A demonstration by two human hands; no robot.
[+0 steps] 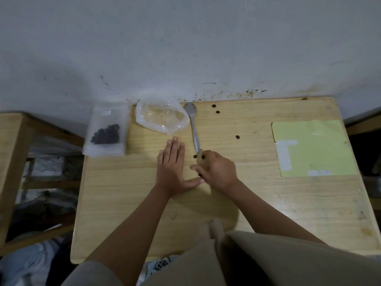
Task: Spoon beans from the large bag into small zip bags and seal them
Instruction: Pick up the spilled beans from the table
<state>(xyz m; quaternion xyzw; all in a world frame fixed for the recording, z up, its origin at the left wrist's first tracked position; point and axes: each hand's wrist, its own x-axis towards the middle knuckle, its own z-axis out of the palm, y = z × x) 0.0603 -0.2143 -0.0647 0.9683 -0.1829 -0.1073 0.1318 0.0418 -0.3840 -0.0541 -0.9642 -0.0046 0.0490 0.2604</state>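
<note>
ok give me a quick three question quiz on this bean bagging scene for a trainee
1. True or false: the spoon lies on the table, held by neither hand.
2. Which hand lies flat, fingers straight? A) left hand B) right hand
3. Fill in: the small zip bag holding dark beans sits at the table's ____ edge, beside the clear large bag.

Key: 1 true; 2 A; 3 left

Beans all over my table again

I'm seeing the large bag (162, 118) lying crumpled open, spoon (193, 129) lying beside it, small zip bag (106, 133) holding dark beans (106, 134).
</note>
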